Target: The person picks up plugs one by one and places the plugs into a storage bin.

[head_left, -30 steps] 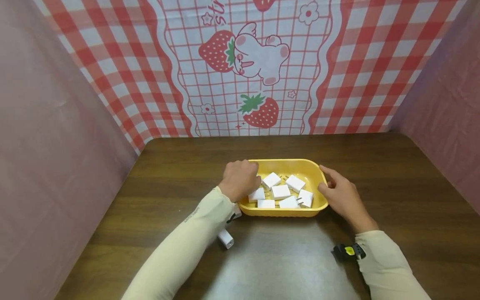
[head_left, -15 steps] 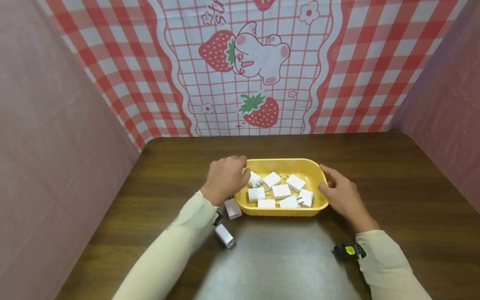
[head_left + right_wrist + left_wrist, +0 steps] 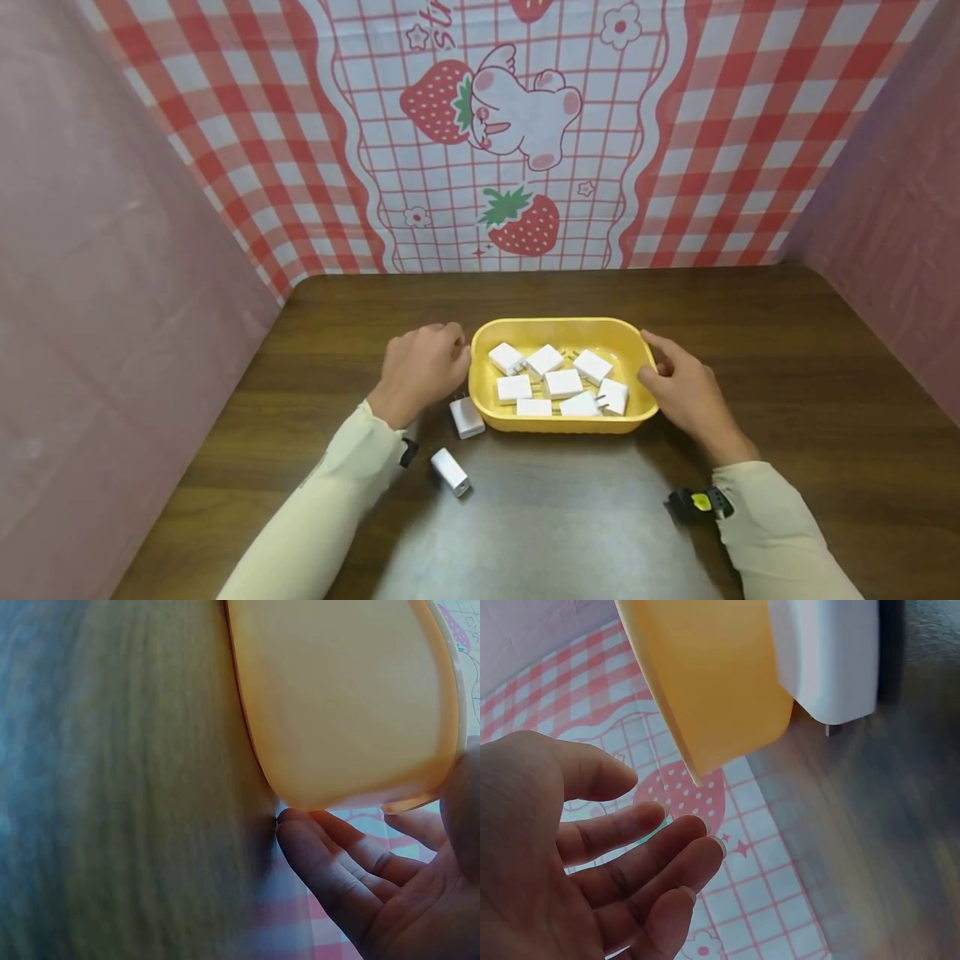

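Observation:
A yellow plastic basket point(image 3: 555, 425) stands on the table in the head view, with several white charger plugs point(image 3: 562, 384) lying inside, some showing metal prongs. My right hand point(image 3: 690, 400) holds the basket's right end, thumb over the rim and fingers against the outer wall, as the right wrist view shows. Just off the basket's left end is my left hand point(image 3: 422, 371), its fingers point(image 3: 667, 851) loosely bent with nothing in them. One white charger point(image 3: 467, 417) lies between that hand and the basket's front left corner. Another charger point(image 3: 450, 472) lies closer to me.
The brown wooden table point(image 3: 337, 333) reaches back to a red and white strawberry-print cloth point(image 3: 517, 225). Pink cloth walls point(image 3: 127, 250) rise at both sides. A black band with a yellow-marked device point(image 3: 697, 502) is on the right wrist.
My left hand has withdrawn leftward out of the basket, uncovering a charger at its left end and the two chargers on the table. The right hand has stayed at the rim.

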The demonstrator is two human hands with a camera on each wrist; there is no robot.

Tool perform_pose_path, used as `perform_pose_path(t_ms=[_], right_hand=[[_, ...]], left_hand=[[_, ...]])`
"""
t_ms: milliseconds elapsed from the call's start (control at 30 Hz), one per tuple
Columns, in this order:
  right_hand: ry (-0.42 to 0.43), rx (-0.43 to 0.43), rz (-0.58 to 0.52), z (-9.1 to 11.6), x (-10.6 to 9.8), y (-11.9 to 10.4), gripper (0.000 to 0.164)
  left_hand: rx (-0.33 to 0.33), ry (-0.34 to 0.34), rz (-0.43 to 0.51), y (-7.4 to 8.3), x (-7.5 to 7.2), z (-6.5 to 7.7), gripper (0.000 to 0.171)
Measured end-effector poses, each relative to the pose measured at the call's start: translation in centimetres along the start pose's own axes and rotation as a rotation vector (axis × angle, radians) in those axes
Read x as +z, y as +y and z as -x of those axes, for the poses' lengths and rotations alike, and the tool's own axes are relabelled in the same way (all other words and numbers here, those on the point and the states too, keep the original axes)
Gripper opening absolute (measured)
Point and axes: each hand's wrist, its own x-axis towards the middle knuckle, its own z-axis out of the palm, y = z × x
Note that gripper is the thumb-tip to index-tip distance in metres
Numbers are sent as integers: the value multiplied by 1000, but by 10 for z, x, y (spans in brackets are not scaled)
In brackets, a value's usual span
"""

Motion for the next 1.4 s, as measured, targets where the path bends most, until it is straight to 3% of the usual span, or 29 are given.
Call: perform_pose_path(t_ms=[333,967,1400], right_hand=[[9,-15,0,0,2,2,61],[14,-11,1,0,2,3,61],[5,2,-6,0,2,1,62]], left_hand=[[-54,-45,24,-10,2,16,17],[-81,-68,57,-19,11,45,18],[-98,-115,98,-11,8,69,19]])
